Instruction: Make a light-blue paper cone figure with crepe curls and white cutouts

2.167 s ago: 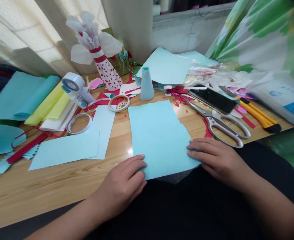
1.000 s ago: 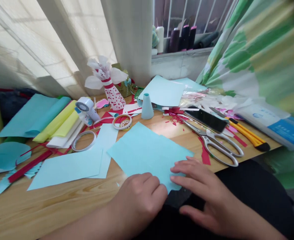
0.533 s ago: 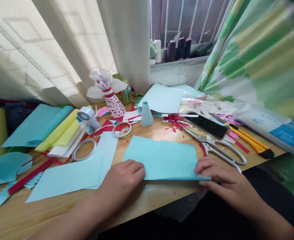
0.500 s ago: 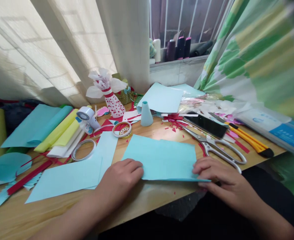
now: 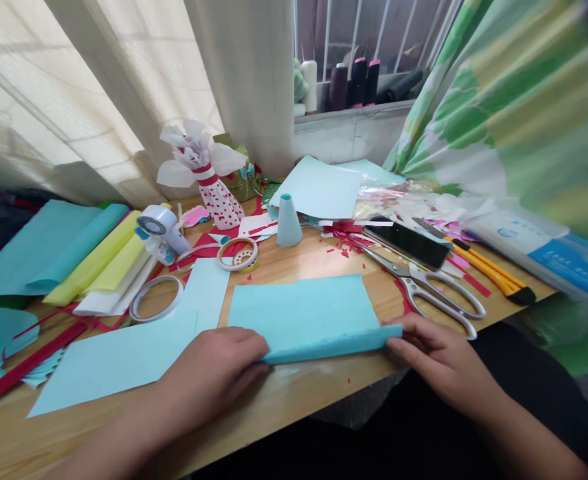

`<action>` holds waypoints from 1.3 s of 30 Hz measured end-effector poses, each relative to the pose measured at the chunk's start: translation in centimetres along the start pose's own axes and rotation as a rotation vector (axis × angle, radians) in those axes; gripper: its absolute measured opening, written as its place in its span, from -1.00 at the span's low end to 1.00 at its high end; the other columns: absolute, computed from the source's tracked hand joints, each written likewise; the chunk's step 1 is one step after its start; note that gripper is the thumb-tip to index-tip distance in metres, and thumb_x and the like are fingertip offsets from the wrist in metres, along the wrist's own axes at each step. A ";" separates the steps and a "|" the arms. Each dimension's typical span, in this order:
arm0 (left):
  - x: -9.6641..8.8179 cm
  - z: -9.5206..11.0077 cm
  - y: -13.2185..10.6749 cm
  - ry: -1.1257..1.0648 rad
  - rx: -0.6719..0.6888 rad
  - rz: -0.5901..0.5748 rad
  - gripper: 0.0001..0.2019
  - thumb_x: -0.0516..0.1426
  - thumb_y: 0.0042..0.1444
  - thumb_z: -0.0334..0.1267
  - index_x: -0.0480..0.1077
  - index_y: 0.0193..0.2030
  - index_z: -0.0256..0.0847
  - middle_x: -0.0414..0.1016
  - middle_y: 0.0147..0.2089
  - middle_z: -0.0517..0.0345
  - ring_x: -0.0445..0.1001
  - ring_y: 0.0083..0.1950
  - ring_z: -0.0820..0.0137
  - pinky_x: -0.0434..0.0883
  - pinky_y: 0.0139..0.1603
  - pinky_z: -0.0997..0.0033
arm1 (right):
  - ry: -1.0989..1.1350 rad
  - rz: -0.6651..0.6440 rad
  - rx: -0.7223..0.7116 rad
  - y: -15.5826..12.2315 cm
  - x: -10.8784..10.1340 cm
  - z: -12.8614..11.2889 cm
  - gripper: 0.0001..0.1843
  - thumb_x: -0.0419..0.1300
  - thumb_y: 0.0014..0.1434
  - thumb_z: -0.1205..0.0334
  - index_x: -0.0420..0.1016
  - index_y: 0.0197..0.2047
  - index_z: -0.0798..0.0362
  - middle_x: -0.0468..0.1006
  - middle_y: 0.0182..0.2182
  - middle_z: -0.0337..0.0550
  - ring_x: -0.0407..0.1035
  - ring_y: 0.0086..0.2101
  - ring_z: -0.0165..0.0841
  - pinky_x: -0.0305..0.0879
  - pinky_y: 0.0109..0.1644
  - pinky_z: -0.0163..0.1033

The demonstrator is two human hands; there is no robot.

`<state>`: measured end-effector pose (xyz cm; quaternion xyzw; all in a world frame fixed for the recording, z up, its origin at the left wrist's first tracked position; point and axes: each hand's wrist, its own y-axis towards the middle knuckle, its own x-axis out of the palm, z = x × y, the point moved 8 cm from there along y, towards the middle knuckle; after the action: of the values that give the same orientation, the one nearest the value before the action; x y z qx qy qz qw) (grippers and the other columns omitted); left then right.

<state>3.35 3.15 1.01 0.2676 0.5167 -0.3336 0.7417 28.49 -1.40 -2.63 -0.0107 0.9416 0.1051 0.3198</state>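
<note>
A light-blue sheet of paper (image 5: 299,310) lies on the wooden table in front of me, its near edge folded up into a narrow strip. At the fold's left end, my left hand (image 5: 229,360) grips the paper with its fingers closed. My right hand (image 5: 424,347) pinches the strip's right end between thumb and fingers. Scissors (image 5: 419,280) rest just beyond my right hand, blades partly apart. A small blue paper cone (image 5: 289,223) stands upright behind the sheet. More light-blue paper pieces (image 5: 119,353) lie beside my left hand.
Tape rolls (image 5: 157,299), a glue bottle (image 5: 155,248) and rolled coloured paper (image 5: 94,260) lie left. A polka-dot wrapped cone (image 5: 219,200) stands behind. On the right are a phone (image 5: 409,243), a yellow cutter (image 5: 494,273) and a plastic packet (image 5: 549,247). Red scraps (image 5: 344,240) are scattered near the scissors.
The sheet's near edge has been turned up into a wider folded strip, and the sheet has shifted a little left. My right hand has moved up slightly with its end. The view has shifted slightly.
</note>
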 end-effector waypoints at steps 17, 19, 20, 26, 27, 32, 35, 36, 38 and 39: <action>1.8 -7.2 0.3 -0.482 -0.522 0.074 -0.46 0.06 0.12 -0.16 0.01 0.23 -0.11 0.11 -0.52 0.39 0.24 -0.53 0.46 0.22 -0.51 0.53 | -0.643 0.224 0.070 5.5 -0.7 1.0 -0.73 0.08 0.13 0.26 0.39 -0.08 0.06 0.53 -0.51 -0.19 0.45 -0.58 -0.26 0.32 -0.54 -0.22; 1.8 -7.1 0.3 -0.382 -0.515 0.073 -0.49 0.07 0.10 -0.17 0.09 0.20 -0.10 0.22 -0.51 0.36 0.30 -0.53 0.44 0.25 -0.50 0.51 | -0.664 0.236 0.020 5.5 -0.4 0.8 -0.63 0.06 0.14 0.30 0.35 0.03 0.12 0.58 -0.43 -0.11 0.49 -0.52 -0.23 0.37 -0.49 -0.19; 1.8 -7.1 0.2 -0.325 -0.508 0.071 -0.54 0.08 0.10 -0.17 0.15 0.16 -0.11 0.27 -0.51 0.34 0.32 -0.53 0.43 0.26 -0.50 0.49 | -0.675 0.245 -0.017 5.4 -0.2 0.6 -0.62 0.04 0.14 0.31 0.36 0.05 0.13 0.60 -0.36 -0.05 0.52 -0.45 -0.20 0.41 -0.43 -0.17; 2.0 -6.2 0.4 -0.074 -0.380 0.105 -0.65 0.04 0.14 -0.20 0.29 0.08 -0.12 0.41 -0.46 0.25 0.36 -0.53 0.41 0.32 -0.47 0.46 | -0.713 0.153 -0.080 5.3 1.0 0.8 -0.70 -0.02 0.19 0.36 0.51 -0.14 0.05 0.59 -0.28 -0.06 0.51 -0.30 -0.22 0.43 -0.23 -0.16; 2.1 -6.2 0.4 -0.040 -0.390 0.097 -0.62 0.03 0.15 -0.20 0.26 0.13 -0.11 0.42 -0.44 0.24 0.37 -0.52 0.41 0.33 -0.46 0.46 | -0.715 0.130 -0.061 5.4 1.1 1.0 -0.70 -0.02 0.19 0.37 0.53 -0.16 0.04 0.58 -0.32 -0.08 0.50 -0.33 -0.23 0.42 -0.25 -0.17; 2.5 -6.3 0.3 0.083 -0.441 -0.008 -0.65 -0.01 0.19 -0.16 0.27 0.12 -0.03 0.45 -0.27 0.17 0.46 -0.36 0.37 0.39 -0.31 0.38 | -0.726 0.082 -0.009 5.6 1.4 1.0 -0.70 0.02 0.15 0.40 0.56 -0.19 0.05 0.52 -0.39 -0.09 0.47 -0.39 -0.25 0.37 -0.31 -0.21; 1.8 -5.9 0.4 0.247 -0.384 0.038 -0.70 0.00 0.19 -0.17 0.34 0.04 -0.09 0.41 -0.28 0.11 0.44 -0.35 0.32 0.39 -0.29 0.26 | -0.751 0.072 -0.002 5.6 1.5 0.9 -0.71 0.04 0.14 0.40 0.57 -0.19 0.07 0.51 -0.39 -0.09 0.46 -0.41 -0.24 0.34 -0.36 -0.23; 1.3 -5.3 0.5 0.299 -0.328 0.106 -0.71 0.01 0.18 -0.19 0.35 0.02 -0.12 0.41 -0.24 0.06 0.44 -0.29 0.28 0.40 -0.24 0.21 | -0.761 0.070 0.001 5.6 1.5 0.9 -0.71 0.04 0.14 0.40 0.57 -0.19 0.07 0.51 -0.39 -0.08 0.46 -0.41 -0.24 0.33 -0.37 -0.24; 0.6 -3.1 0.7 0.338 -0.155 0.263 -0.71 0.04 0.17 -0.27 0.34 0.03 -0.17 0.40 -0.07 -0.05 0.42 -0.07 0.18 0.37 -0.05 0.09 | -0.772 0.063 0.009 5.6 1.6 1.0 -0.72 0.06 0.13 0.40 0.57 -0.18 0.06 0.52 -0.37 -0.08 0.46 -0.40 -0.24 0.32 -0.38 -0.25; 0.6 -1.7 0.8 0.329 -0.061 0.310 -0.69 0.04 0.17 -0.31 0.31 0.06 -0.18 0.36 0.05 -0.09 0.35 0.08 0.14 0.32 0.06 0.05 | -0.773 0.057 0.014 5.6 1.6 1.1 -0.72 0.06 0.13 0.41 0.57 -0.18 0.06 0.52 -0.37 -0.09 0.46 -0.40 -0.25 0.31 -0.38 -0.26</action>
<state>3.13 4.84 -0.09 0.3721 0.5933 -0.1520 0.6975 27.37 4.34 -3.36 0.0580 0.7522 0.1037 0.6482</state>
